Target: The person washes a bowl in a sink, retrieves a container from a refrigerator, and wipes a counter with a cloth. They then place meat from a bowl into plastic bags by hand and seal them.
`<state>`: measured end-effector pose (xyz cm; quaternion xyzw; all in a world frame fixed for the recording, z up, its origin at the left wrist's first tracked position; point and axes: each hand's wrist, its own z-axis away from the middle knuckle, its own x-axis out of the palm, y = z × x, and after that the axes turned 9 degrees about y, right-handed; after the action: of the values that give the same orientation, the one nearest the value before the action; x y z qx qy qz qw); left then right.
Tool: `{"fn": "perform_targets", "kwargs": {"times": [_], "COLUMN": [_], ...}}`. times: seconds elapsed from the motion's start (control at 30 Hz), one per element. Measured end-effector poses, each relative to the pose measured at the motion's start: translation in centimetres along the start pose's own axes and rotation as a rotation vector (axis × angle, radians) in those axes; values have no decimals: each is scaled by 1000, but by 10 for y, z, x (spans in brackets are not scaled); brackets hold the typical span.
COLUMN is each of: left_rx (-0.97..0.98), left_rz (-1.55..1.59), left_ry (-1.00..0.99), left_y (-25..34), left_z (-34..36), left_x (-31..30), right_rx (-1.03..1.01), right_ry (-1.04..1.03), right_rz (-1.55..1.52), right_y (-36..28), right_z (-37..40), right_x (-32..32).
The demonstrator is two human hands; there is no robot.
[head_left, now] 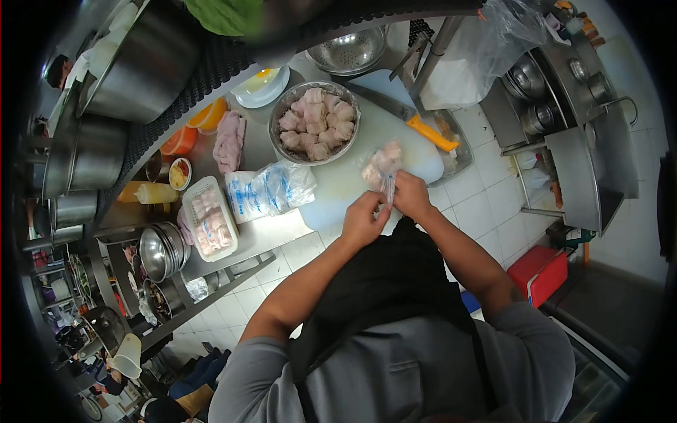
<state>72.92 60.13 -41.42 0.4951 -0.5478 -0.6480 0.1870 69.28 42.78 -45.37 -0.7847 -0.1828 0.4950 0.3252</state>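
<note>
At the near edge of the pale cutting board (331, 194), both hands meet over a clear bag of raw meat (382, 163). The left hand (367, 217) and the right hand (411, 194) each have their fingers closed on the bag's gathered neck, while the meat end lies on the board. Just beyond sits a metal bowl (314, 123) heaped with pale meat pieces, and to the right of it a knife with a yellow handle (432, 133) lies across the board. Over on the left, printed plastic bags (270, 190) lie partly on the board, next to a white basket (211, 218) of wrapped meat on the steel bench (271, 229). A folded pinkish cloth (229, 142) lies farther back.
</note>
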Motion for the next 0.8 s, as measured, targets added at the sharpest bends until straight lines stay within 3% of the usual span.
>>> {"fn": "perform_targets", "kwargs": {"times": [0.1,0.13,0.23,0.37,0.47,0.57,0.67,0.77,0.8], "left_rx": [-248,-142,-131,102,141,74,95,115,89], "left_rz": [-30,-139,-159,-199,-175,-206,-218,-193,-203], "left_ry": [31,-4,-40,-14,-23,-48,-46,-66,-74], "left_y": [-4,2,-2,-8,-2,4,2,-2,-3], "left_z": [0,1,4,2,2,2,5,8,10], "left_x": [-2,-5,3,6,4,0,-1,-2,-3], "right_rx": [-106,-111,-147,-203,-156,-180,-126,-286,-287], "right_ry": [-76,-117,-213,-290,-389,-358,-537,-336,-356], "right_rz": [-9,-10,-8,83,202,184,334,280,273], "right_y": [1,2,5,10,4,-1,-14,-9,-7], "right_z": [4,4,2,-2,-2,-4,-10,-10,-8], "right_x": [-11,-13,-16,-11,-10,-8,-11,-1,0]}}
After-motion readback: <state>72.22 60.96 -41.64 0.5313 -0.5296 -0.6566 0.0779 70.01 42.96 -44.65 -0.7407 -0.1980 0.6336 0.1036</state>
